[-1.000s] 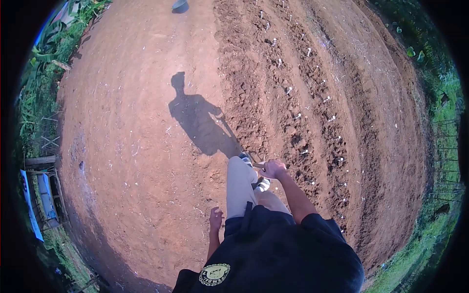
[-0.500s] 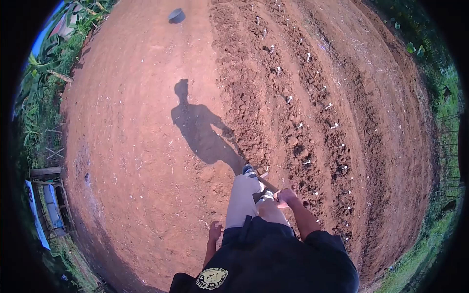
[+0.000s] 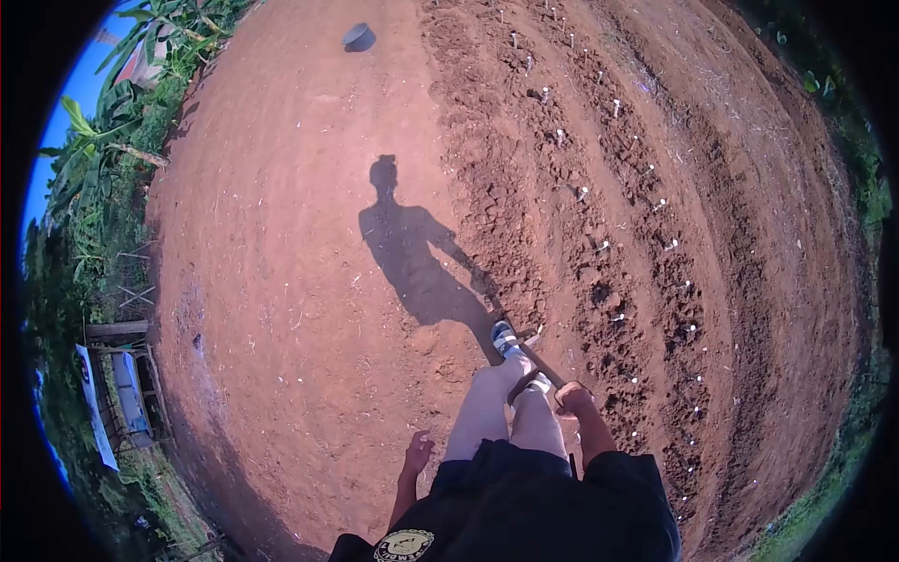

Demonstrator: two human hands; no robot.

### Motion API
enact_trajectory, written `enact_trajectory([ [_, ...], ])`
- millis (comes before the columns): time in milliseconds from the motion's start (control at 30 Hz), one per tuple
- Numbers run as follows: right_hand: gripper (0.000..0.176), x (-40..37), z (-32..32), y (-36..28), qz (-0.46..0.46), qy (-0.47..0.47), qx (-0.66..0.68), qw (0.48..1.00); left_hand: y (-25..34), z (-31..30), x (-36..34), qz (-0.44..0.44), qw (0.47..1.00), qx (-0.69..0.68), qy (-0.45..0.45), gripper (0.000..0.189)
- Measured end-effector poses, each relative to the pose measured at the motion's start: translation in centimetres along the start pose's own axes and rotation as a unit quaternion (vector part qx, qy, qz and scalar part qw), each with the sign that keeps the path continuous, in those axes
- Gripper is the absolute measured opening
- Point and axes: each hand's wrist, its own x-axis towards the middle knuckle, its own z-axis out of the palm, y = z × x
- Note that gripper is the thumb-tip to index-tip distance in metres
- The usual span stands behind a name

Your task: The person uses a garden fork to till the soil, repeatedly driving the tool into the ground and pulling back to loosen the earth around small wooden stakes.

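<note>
Hanging beside hip, left hand (image 3: pixel 417 452) half open, fingers loose, empty. Stick (image 3: pixel 546 365) slants past right knee, tip near front shoe (image 3: pixel 506 337) on red soil (image 3: pixel 281 281). Right hand (image 3: pixel 573 397) closed around stick upper end. Versus one second ago, right hand pulled back nearer to body. Stick tip small, blurred, hard to make out. Planted furrows (image 3: pixel 609 253) at right.

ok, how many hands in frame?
2. The left hand hangs open at lower centre. The right hand, just right of it, is closed on a thin tool handle. No other hands show; none seem hidden.
</note>
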Motion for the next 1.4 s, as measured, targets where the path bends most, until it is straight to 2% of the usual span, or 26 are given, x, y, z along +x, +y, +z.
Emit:
enact_trajectory([
  [33,0.044,-0.1,0.0,0.0,-0.002,-0.003,0.001,1.000,-1.3,0.2,-0.2,0.003,1.000,-0.012,0.004,0.038],
  [100,0.044,-0.2,0.4,0.2,-0.038,0.048,-0.019,0.998,-4.0,0.4,-1.6,0.000,1.000,-0.022,0.006,0.038],
  [167,0.044,-0.2,0.4,0.2,-0.031,0.036,-0.016,0.999,-5.5,0.7,-2.0,-0.047,0.999,0.001,-0.005,0.038],
  [233,0.044,-1.3,-0.5,-0.3,0.030,0.031,0.024,0.999,-7.1,1.0,-1.8,-0.046,0.998,0.035,-0.025,0.038],
  [300,0.041,-0.8,1.7,0.1,0.015,0.076,0.019,0.997,-9.7,0.5,-2.6,-0.065,0.993,0.084,-0.049,0.038],
  [367,0.038,-2.3,2.3,-0.4,0.028,0.102,0.021,0.994,-11.3,0.1,-2.7,-0.065,0.995,0.057,-0.057,0.037],
  [500,0.037,-2.5,8.5,-0.8,0.027,0.100,0.044,0.994,-13.0,0.1,-2.7,-0.095,0.993,0.011,-0.066,0.032],
  [600,0.038,-2.3,17.2,-1.9,0.036,0.217,0.032,0.975,-14.3,0.3,-2.6,-0.108,0.990,0.037,-0.078,0.030],
  [733,0.035,-1.4,25.9,-6.0,0.048,0.159,0.037,0.985,-17.7,-0.2,-2.9,-0.130,0.988,0.014,-0.081,0.030],
  [800,0.035,-0.1,30.3,-8.4,0.094,0.088,0.073,0.989,-20.2,-1.0,-3.7,-0.143,0.986,0.025,-0.085,0.030],
  [833,0.035,1.0,33.6,-9.6,0.089,0.082,0.069,0.990,-21.3,-1.3,-4.1,-0.147,0.984,0.037,-0.090,0.030],
  [900,0.028,4.6,40.4,-10.7,0.139,0.006,0.002,0.990,-22.3,-1.9,-5.2,-0.181,0.979,0.049,-0.085,0.030],
  [933,0.023,6.0,41.6,-11.1,0.131,-0.059,0.009,0.990,-23.0,-2.7,-5.5,-0.212,0.971,0.072,-0.083,0.031],
  [967,0.023,6.7,42.8,-11.6,0.127,-0.066,0.014,0.990,-24.3,-3.4,-5.7,-0.219,0.969,0.077,-0.082,0.031],
  [1033,0.020,7.1,42.4,-11.0,0.086,-0.118,0.034,0.989,-26.5,-4.2,-6.4,-0.231,0.969,0.068,-0.063,0.030],
  [1100,0.022,5.9,41.8,-11.4,0.087,-0.088,0.007,0.992,-28.6,-5.1,-7.0,-0.216,0.966,0.114,-0.078,0.030],
  [1167,0.027,4.8,39.3,-11.1,0.125,0.006,0.047,0.991,-30.3,-4.9,-6.6,-0.179,0.969,0.146,-0.086,0.030],
  [1200,0.035,3.7,36.7,-11.0,0.126,0.020,0.063,0.990,-30.8,-4.9,-6.3,-0.169,0.973,0.126,-0.090,0.029],
  [1233,0.035,2.7,34.4,-10.8,0.132,0.035,0.057,0.989,-30.5,-5.0,-6.0,-0.156,0.978,0.106,-0.094,0.029],
  [1300,0.041,0.8,28.5,-10.5,0.081,0.043,0.096,0.991,-29.1,-4.8,-4.6,-0.104,0.986,0.098,-0.082,0.029],
  [1333,0.044,-0.9,23.5,-11.1,0.068,0.054,0.072,0.994,-27.9,-5.0,-4.2,-0.077,0.989,0.100,-0.075,0.029],
  [1400,0.043,-2.8,14.9,-11.7,0.031,0.061,0.007,0.998,-27.0,-5.0,-2.8,-0.075,0.996,-0.009,-0.054,0.029],
])
